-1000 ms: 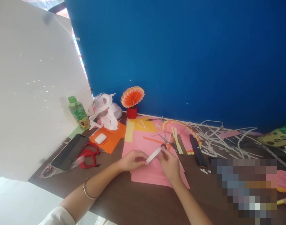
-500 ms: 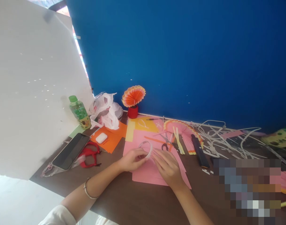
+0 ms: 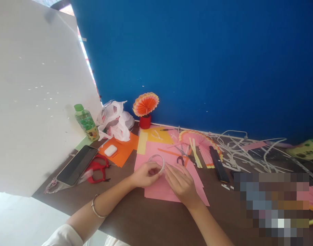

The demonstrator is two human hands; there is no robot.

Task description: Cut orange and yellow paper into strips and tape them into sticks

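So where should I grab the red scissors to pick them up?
Probably by the red handle loops of the red scissors, coming from above on the side away from the phone. The loops lie flat on the brown table, open to fingers; the phone lies close alongside.

a paper-craft desk: coloured paper sheets (image 3: 169, 160) and scissors (image 3: 98, 168) in the middle, a folded paper fan (image 3: 145, 104) against the far blue board (image 3: 197, 61), paper strips (image 3: 248, 150) at right.
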